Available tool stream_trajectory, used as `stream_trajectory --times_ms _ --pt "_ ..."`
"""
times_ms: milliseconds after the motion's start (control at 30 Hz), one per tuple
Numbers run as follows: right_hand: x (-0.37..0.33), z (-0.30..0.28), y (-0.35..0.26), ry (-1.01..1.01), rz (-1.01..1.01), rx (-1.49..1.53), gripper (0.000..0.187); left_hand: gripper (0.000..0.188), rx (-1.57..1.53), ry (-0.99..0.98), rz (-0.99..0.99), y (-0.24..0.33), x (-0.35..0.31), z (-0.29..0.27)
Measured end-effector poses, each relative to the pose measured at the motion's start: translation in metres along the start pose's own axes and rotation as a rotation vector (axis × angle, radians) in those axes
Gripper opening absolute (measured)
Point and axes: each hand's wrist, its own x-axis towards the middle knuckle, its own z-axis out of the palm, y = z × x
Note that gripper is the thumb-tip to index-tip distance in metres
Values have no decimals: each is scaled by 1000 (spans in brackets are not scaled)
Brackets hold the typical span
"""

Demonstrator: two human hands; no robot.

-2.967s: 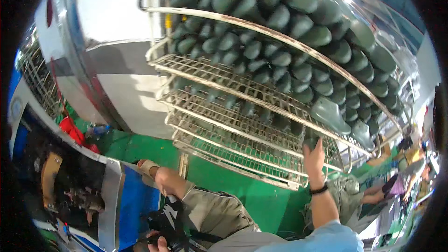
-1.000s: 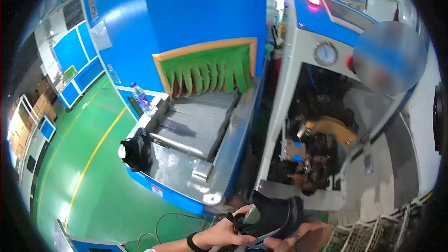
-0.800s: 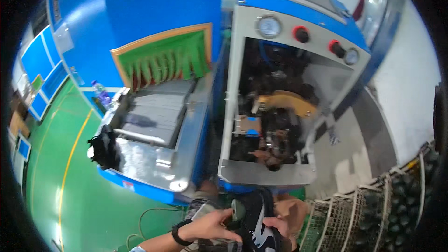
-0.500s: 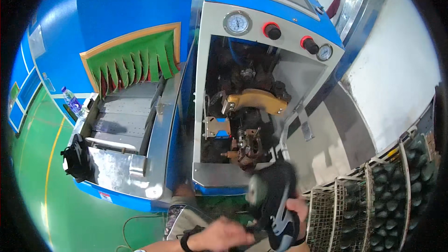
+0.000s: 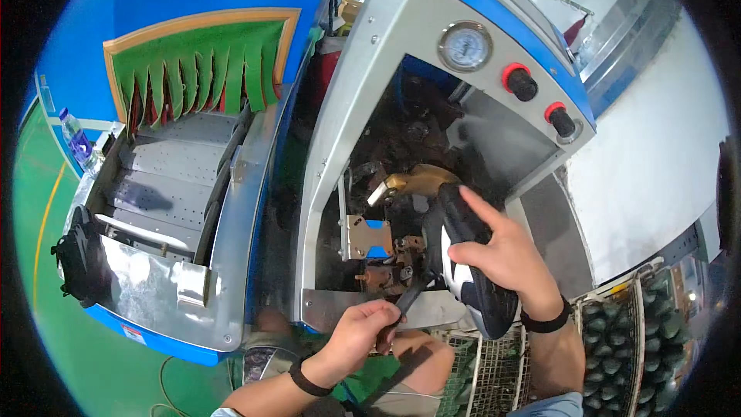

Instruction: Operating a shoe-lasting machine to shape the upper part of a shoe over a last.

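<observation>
A black shoe (image 5: 488, 307) with white and grey panels is gripped from above by my right hand (image 5: 509, 256), its thumb on the near side and its index finger stretched along the top. The shoe tilts at the front opening of a blue and grey machine (image 5: 324, 185), one end reaching inside. My left hand (image 5: 361, 333) is closed in a pinch on a dark strip (image 5: 417, 292) that runs toward the shoe; where it joins is hidden. Just behind the shoe are a yellow curved arm (image 5: 421, 181), a tan and blue plate (image 5: 366, 238) and a rusty metal fixture (image 5: 386, 274).
To the left stands a metal conveyor (image 5: 166, 156) under a green strip curtain (image 5: 204, 62). Another black shoe (image 5: 79, 256) and a bottle (image 5: 77, 139) rest on its edge. A pressure gauge (image 5: 465, 46) tops the machine. Wire racks (image 5: 637, 332) with dark rounded pieces stand at lower right.
The shoe has moved up and forward, from low in front of the machine to its opening. My left hand has risen slightly, and the view has shifted closer to the machine.
</observation>
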Motion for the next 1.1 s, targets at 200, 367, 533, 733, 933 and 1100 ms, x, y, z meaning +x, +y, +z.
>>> stream_trajectory --times_ms 200,367,533,733,933,1100 --pt "39 22 -5 58 -48 -316 83 25 -140 -8 95 -1 12 -21" --pt "29 35 6 175 -163 -252 77 27 27 71 51 -1 1 -19" --pt "11 37 2 251 -145 -65 78 28 325 66 83 -45 -4 -11" --pt "-25 48 19 542 -409 -226 73 33 525 29 59 -54 -35 11" --pt "-140 75 45 789 -497 -400 74 41 543 -146 -21 -43 -61 25" --pt "-244 95 112 222 -462 -485 75 76 -148 -399 -223 -51 -79 17"
